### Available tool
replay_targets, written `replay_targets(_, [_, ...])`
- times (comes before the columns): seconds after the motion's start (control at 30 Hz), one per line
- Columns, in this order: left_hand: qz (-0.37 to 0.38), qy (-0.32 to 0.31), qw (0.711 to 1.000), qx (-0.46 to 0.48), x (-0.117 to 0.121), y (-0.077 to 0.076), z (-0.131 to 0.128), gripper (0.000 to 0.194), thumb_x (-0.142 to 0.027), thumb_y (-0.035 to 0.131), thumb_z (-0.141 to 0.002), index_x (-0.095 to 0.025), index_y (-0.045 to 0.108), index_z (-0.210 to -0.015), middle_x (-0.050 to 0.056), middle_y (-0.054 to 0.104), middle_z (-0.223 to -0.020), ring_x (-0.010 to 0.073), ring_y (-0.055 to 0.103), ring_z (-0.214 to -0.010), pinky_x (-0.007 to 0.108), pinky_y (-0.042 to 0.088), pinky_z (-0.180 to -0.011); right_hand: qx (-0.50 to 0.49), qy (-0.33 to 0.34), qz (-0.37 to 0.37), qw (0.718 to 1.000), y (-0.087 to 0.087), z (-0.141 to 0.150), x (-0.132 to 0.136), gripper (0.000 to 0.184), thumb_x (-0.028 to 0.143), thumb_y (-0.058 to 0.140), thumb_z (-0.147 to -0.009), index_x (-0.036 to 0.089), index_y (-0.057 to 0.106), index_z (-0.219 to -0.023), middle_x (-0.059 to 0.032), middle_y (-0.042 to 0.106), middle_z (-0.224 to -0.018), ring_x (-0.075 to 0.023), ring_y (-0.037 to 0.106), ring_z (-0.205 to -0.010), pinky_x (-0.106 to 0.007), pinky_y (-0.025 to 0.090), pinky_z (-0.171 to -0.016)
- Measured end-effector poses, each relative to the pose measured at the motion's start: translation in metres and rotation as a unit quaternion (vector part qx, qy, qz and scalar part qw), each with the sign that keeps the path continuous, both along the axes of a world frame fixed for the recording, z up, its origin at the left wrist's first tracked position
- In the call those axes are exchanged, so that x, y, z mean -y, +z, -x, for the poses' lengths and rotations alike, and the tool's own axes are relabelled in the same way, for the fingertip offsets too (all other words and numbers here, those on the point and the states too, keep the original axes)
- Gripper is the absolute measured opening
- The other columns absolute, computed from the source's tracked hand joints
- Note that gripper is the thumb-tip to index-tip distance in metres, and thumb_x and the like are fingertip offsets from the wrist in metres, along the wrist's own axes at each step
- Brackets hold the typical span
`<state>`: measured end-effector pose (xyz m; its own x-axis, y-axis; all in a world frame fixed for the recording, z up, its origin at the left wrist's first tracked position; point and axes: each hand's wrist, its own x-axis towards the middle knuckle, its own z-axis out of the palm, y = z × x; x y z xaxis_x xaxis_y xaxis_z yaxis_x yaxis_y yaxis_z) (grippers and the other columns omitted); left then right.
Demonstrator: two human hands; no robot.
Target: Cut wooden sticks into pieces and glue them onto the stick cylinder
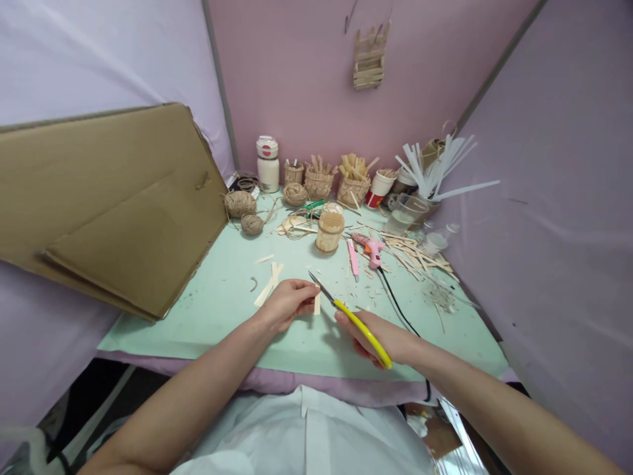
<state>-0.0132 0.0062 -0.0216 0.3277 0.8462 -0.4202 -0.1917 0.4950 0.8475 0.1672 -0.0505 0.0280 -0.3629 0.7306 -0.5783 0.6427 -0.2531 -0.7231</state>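
My left hand (291, 303) pinches a short, pale wooden strip (317, 305) over the front middle of the table. In my right hand (378, 336) is a pair of scissors (353, 316) with yellow handles. Their blades point up and left, crossing close to my left fingertips at the top of the strip; I cannot tell whether the blades touch it. More pale strips (270, 285) lie crossed on the table just left of my left hand. Beyond both hands stands a small round wooden cup (330, 232).
A pink glue gun (372, 249) with a black cord and a pink cutter (353, 258) lie right of centre. Loose sticks (415, 254) spread at the right. Twine balls (252, 224) and stick-filled baskets (354, 188) line the back. Large cardboard (113, 204) leans at the left.
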Motion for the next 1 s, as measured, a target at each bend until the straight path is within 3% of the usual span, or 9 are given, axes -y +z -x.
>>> replay_targets(0.2, [0.005,-0.004,1.000,-0.005,0.001,0.000,0.000,0.026,-0.031,0.075,-0.060,-0.011,0.062,-0.070,0.002,0.059,-0.065,0.0080,0.054,-0.058,0.022,0.050,-0.060,-0.022,-0.005,0.002,1.000,-0.006,-0.002,0.000,0.053,0.062,0.037,-0.083,0.020,0.036,-0.051,0.0028,0.042,-0.038,-0.0079,0.037,-0.031,-0.019,0.029,-0.032])
replay_targets(0.43, [-0.035,0.007,0.999,-0.013,0.004,0.004,0.000,0.028,-0.033,0.075,-0.059,-0.013,0.060,-0.073,0.000,0.057,-0.065,0.0084,0.053,-0.059,0.022,0.048,-0.058,-0.037,-0.066,-0.024,0.997,0.002,-0.015,0.000,0.045,0.062,0.043,-0.080,0.019,0.043,-0.066,0.0049,0.045,-0.049,-0.0073,0.040,-0.034,-0.019,0.031,-0.032])
replay_targets(0.63, [-0.103,0.003,0.995,-0.014,0.017,0.010,-0.017,0.022,-0.032,0.071,-0.063,-0.015,0.061,-0.073,-0.001,0.057,-0.067,0.0085,0.052,-0.062,0.021,0.045,-0.062,-0.136,-0.205,-0.162,0.956,-0.029,0.000,-0.002,0.037,0.046,0.064,-0.070,0.021,0.038,-0.077,0.0027,0.056,-0.074,-0.0053,0.043,-0.040,-0.020,0.038,-0.037])
replay_targets(0.73, [-0.143,-0.005,0.989,-0.037,0.021,0.014,-0.026,0.020,-0.033,0.068,-0.066,-0.015,0.062,-0.072,0.000,0.059,-0.067,0.0095,0.052,-0.063,0.021,0.042,-0.062,-0.173,-0.247,-0.184,0.936,-0.043,0.009,-0.005,0.034,0.041,0.064,-0.070,0.022,0.037,-0.077,0.0049,0.056,-0.070,-0.0056,0.042,-0.038,-0.020,0.036,-0.036])
replay_targets(0.83, [-0.181,-0.042,0.979,-0.086,0.009,0.021,-0.025,0.024,-0.037,0.065,-0.069,-0.016,0.065,-0.079,0.003,0.063,-0.073,0.0128,0.054,-0.067,0.023,0.042,-0.064,-0.172,-0.278,-0.201,0.923,-0.047,0.007,-0.007,0.031,0.040,0.063,-0.070,0.022,0.039,-0.075,0.0076,0.050,-0.059,-0.0066,0.042,-0.037,-0.020,0.034,-0.035])
replay_targets(0.9, [-0.266,-0.036,0.950,-0.161,-0.011,0.028,-0.020,0.025,-0.035,0.065,-0.069,-0.017,0.067,-0.086,0.005,0.065,-0.080,0.0156,0.056,-0.073,0.025,0.042,-0.068,-0.172,-0.289,-0.213,0.917,-0.048,0.000,-0.009,0.031,0.040,0.063,-0.069,0.022,0.038,-0.074,0.0070,0.050,-0.060,-0.0064,0.041,-0.036,-0.021,0.033,-0.034])
replay_targets(1.0, [-0.448,-0.027,0.836,-0.315,-0.046,0.034,-0.017,0.016,-0.028,0.058,-0.074,-0.020,0.069,-0.083,0.006,0.064,-0.089,0.0195,0.054,-0.087,0.029,0.039,-0.080,-0.183,-0.299,-0.220,0.910,-0.049,-0.009,-0.011,0.034,0.040,0.063,-0.069,0.022,0.034,-0.074,0.0057,0.052,-0.065,-0.0056,0.039,-0.034,-0.021,0.032,-0.033])
